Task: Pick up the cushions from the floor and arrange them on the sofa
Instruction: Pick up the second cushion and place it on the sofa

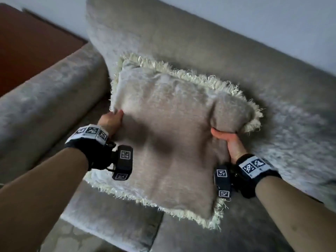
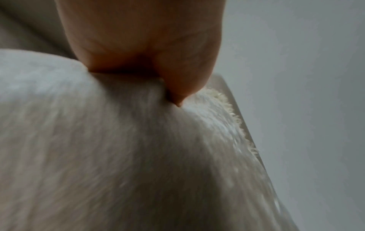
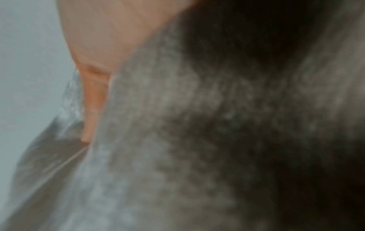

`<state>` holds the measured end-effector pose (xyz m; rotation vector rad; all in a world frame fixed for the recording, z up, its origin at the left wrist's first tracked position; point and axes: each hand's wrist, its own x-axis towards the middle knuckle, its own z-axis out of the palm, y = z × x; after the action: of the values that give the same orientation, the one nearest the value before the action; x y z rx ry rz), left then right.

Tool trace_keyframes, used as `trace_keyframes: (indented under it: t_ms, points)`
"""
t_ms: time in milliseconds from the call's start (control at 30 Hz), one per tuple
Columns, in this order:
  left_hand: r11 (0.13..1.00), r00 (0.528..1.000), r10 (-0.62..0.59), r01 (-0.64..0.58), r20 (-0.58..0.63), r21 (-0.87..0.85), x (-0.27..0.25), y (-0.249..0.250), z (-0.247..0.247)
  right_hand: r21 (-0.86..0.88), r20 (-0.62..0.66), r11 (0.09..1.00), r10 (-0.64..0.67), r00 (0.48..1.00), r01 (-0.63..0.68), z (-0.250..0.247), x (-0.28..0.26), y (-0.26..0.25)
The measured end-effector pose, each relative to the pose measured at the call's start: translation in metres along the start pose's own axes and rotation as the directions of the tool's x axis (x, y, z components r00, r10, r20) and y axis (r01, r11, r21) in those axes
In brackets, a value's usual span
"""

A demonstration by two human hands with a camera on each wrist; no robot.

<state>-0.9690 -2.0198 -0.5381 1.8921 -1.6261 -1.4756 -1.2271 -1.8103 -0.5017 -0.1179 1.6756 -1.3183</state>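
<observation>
A beige cushion (image 1: 169, 135) with a cream fringe is held up over the sofa seat, its top edge near the grey sofa backrest (image 1: 181, 42). My left hand (image 1: 111, 120) grips its left edge, thumb pressed into the fabric. My right hand (image 1: 225, 137) grips the right edge, with the fingers hidden behind the cushion. In the left wrist view the thumb (image 2: 177, 87) digs into the cushion (image 2: 118, 156). The right wrist view shows blurred cushion fabric (image 3: 197, 140) against my right hand (image 3: 94, 101).
The sofa's rolled armrest (image 1: 51, 99) stands at the left, with a reddish-brown surface (image 1: 31, 46) beyond it. The seat cushion (image 1: 116, 224) lies below the held cushion. A pale wall (image 1: 272, 24) rises behind the backrest.
</observation>
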Motion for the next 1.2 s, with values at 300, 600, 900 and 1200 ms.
trace_keyframes:
  t_ms: [300, 600, 900, 1200]
  points:
    - [0.983, 0.966, 0.181, -0.178, 0.184, -0.034, -0.078, 0.053, 0.272, -0.073, -0.65, 0.993, -0.114, 0.751, 0.088, -0.273, -0.006, 0.036]
    - [0.978, 0.967, 0.211, -0.208, 0.143, -0.034, -0.153, 0.084, 0.413, -0.167, -0.775, 0.97, -0.241, 0.584, 0.179, -0.433, 0.021, 0.036]
    - [0.905, 0.905, 0.381, -0.322, -0.19, 0.278, -0.193, 0.117, 0.453, -0.537, -0.597, 0.838, -0.46, 0.657, 0.099, -0.461, 0.037, 0.033]
    - [0.43, 0.58, 0.791, -0.753, 0.195, 0.498, -0.187, 0.11, 0.519, -0.965, 0.023, 0.118, -0.85, 0.526, 0.234, -0.366, 0.067, 0.052]
